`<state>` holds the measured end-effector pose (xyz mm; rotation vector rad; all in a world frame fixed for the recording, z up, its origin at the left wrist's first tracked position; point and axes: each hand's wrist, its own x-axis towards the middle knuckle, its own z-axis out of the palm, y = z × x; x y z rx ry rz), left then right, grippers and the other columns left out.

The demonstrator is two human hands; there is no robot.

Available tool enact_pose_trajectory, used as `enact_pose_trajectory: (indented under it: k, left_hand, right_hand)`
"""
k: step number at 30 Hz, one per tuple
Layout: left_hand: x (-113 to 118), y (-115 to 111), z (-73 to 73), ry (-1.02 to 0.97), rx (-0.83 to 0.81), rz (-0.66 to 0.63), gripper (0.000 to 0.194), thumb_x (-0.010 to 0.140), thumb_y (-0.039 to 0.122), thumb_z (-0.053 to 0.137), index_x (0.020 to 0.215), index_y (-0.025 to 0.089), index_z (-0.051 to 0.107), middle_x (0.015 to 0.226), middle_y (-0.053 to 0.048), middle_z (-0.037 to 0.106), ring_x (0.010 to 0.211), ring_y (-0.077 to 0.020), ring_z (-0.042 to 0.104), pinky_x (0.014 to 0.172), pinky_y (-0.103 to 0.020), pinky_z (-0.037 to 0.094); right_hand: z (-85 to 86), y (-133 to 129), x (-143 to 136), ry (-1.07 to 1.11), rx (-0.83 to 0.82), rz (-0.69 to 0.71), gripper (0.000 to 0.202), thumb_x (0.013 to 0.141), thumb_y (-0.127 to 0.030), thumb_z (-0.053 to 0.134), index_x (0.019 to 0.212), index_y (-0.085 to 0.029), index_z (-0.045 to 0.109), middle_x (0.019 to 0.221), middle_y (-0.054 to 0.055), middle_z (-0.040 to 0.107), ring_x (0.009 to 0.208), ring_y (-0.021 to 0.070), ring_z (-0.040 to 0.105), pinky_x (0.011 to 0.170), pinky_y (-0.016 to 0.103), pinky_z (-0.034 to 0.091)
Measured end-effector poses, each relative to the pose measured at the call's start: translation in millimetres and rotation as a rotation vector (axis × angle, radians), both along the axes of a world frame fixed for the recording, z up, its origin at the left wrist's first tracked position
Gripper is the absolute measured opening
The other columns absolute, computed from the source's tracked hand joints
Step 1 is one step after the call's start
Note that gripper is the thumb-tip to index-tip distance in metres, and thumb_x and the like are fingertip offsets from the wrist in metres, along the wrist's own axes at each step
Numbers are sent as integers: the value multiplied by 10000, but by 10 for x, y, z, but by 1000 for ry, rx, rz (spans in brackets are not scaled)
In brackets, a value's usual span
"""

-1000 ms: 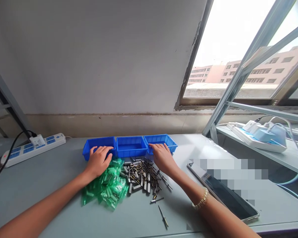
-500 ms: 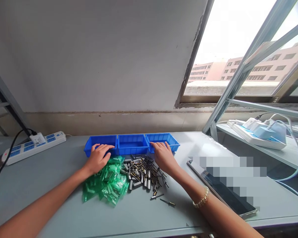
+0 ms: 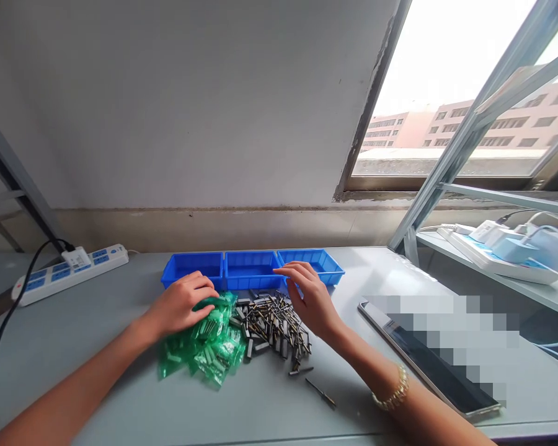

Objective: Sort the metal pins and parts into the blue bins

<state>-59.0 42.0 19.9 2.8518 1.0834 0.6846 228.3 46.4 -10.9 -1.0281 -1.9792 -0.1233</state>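
Observation:
My left hand rests over the top of a heap of green plastic bags, fingers bent forward and thumb apart. Small pale pieces show through the plastic. To the right of the bags lies a pile of dark, thin rivet-like pins mixed with short grey metal blocks. My right hand hovers at the right side of this pile, its fingers stretched to the left and thumb apart; nothing shows in it. Behind both hands stand three joined blue bins in a row.
One loose pin lies near the front of the grey table. A dark-screened tablet lies at right. A power strip sits at left, another on the right-hand shelf. A metal frame rises at right.
My left hand has moved from the left bin's edge down onto the green bags. My right hand has left the right bin's front edge, its fingers now spread. The view has shifted slightly.

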Motion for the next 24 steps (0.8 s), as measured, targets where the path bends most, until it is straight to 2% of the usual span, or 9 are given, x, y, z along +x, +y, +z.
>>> enact_pose_trajectory:
  k: [6,10,12,15,18,21,24]
  left_hand:
    - [49,13,-86,-78,-32,74,149,840,177,543,791,198,682,832,-51,703,803,-217,624,746,-342,477]
    - [138,-77,-28,-265,-39,208,173,874,228,487,781,187,627,818,-62,686,803,-227,614,784,-379,466]
    - [225,-184,33,-368,-79,271,164,896,259,463,819,191,591,776,-38,657,733,-197,607,724,-342,487]
    - [379,-374,110,-472,-207,293,168,902,297,472,805,201,570,678,11,614,595,-143,586,575,-252,495]
    - [494,-500,127,-551,-386,266,179,883,327,498,811,195,594,652,12,624,563,-133,599,500,-218,500]
    - [540,-527,89,-704,-637,219,187,794,336,607,902,183,596,719,-19,685,654,-166,665,568,-249,553]
    - [549,-525,42,-767,-717,205,201,734,298,662,879,188,577,779,-40,708,716,-195,695,631,-290,576]
  right_hand:
    - [29,-101,-93,147,-43,131,253,876,-100,420,953,-216,631,849,55,678,886,221,559,792,413,477]
    - [68,-161,-141,207,-123,166,188,878,-167,469,950,-212,637,837,53,675,802,192,580,721,367,498]
    - [102,-235,-212,298,-314,231,189,844,-236,552,1012,-207,633,917,62,680,788,175,593,697,336,511]
    - [143,-364,-345,517,-764,405,357,743,-330,675,1064,-184,622,992,76,678,766,157,609,673,303,520]
    - [138,-438,-428,676,-1060,521,270,673,-348,726,840,-152,645,739,23,671,625,116,588,590,253,488]
    - [108,-448,-432,793,-1166,505,252,631,-340,751,673,-154,588,522,-49,566,461,67,491,480,210,414]
    - [94,-452,-404,822,-1104,460,230,659,-331,731,720,-160,589,523,-56,560,448,66,478,466,208,410]
